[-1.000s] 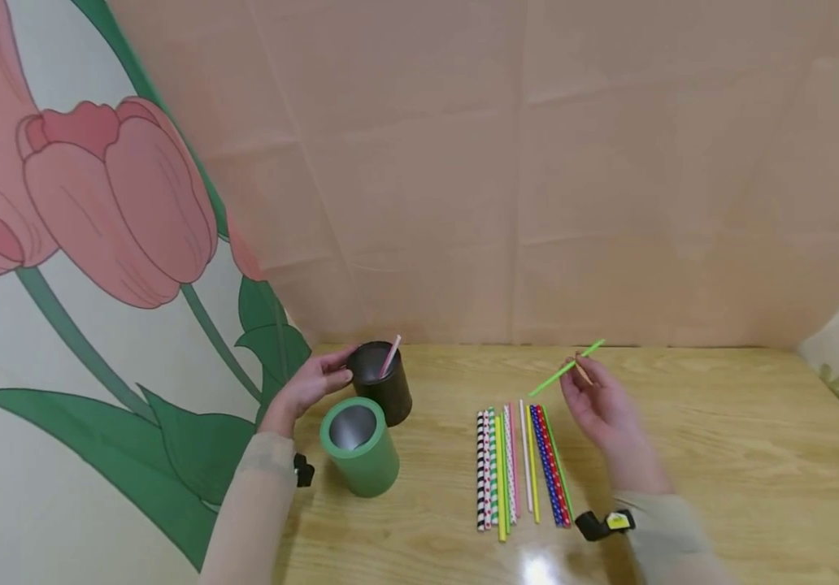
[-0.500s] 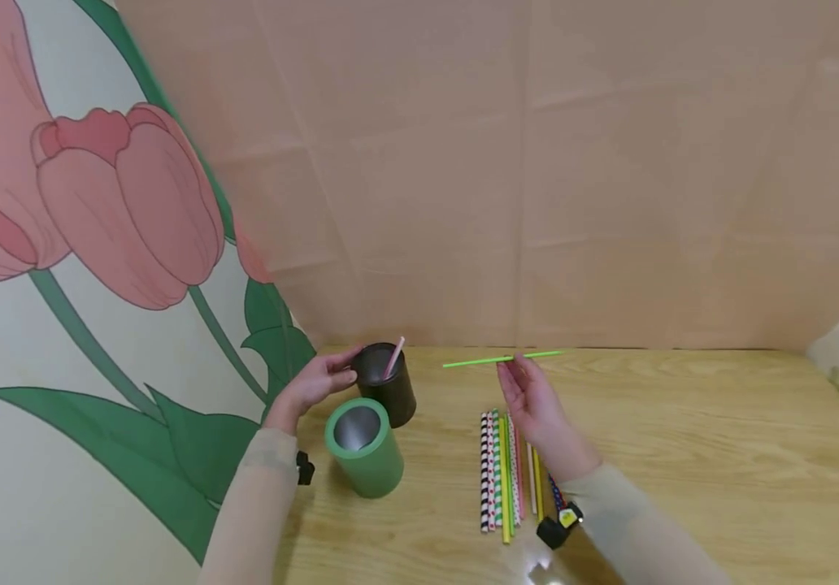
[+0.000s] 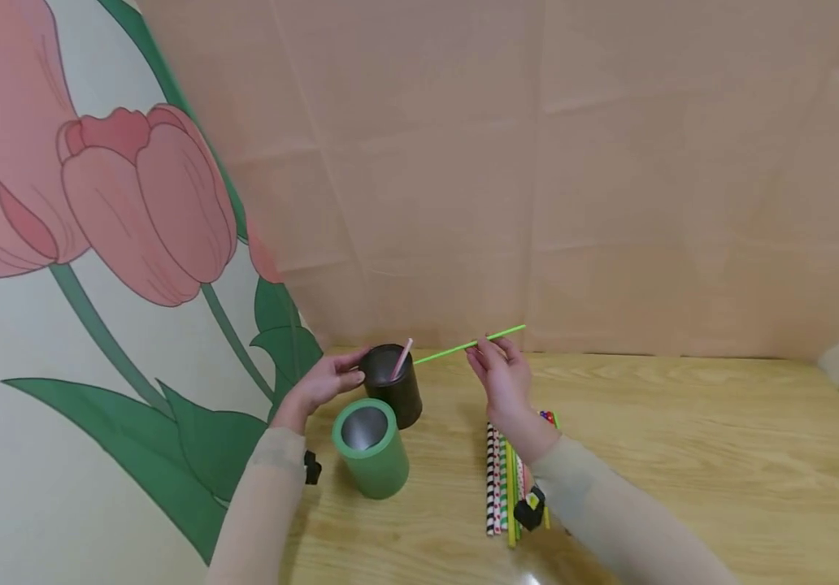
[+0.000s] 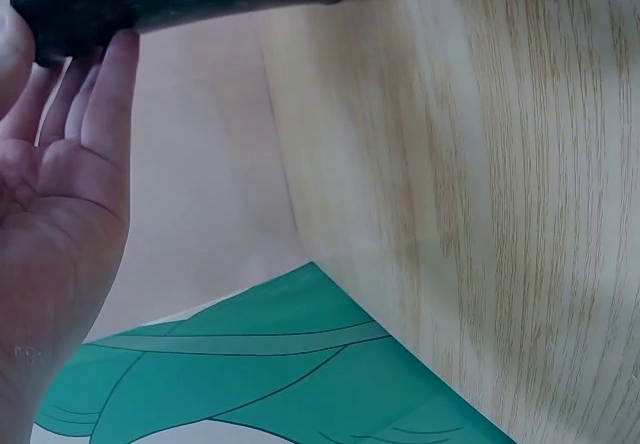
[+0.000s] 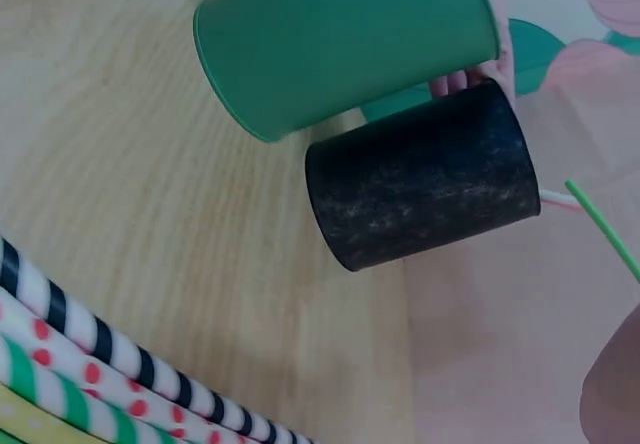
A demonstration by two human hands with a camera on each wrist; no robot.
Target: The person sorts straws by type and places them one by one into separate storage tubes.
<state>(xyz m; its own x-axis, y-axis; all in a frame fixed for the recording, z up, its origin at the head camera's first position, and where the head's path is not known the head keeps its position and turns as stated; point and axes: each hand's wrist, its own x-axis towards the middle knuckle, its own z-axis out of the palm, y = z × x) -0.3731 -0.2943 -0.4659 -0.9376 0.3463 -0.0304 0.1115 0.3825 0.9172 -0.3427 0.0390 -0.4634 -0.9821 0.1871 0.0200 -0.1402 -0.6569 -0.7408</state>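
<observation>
Right hand (image 3: 506,383) has the lime straw (image 3: 443,353) pinched around mid-length, slanting, lower end pointing left near the black cup (image 3: 406,403) the left hand (image 3: 326,380) grips. Head cam sees inside the cup; right wrist catches its scuffed side.

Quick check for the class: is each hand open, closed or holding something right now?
Left hand: holding the black cup.
Right hand: holding a bright green straw.

Right hand (image 3: 505,378) with slim bright-green straw (image 3: 449,351) moved closer to black cylindrical cup (image 3: 403,398); straw's tip, earlier well apart, now near rim.
</observation>
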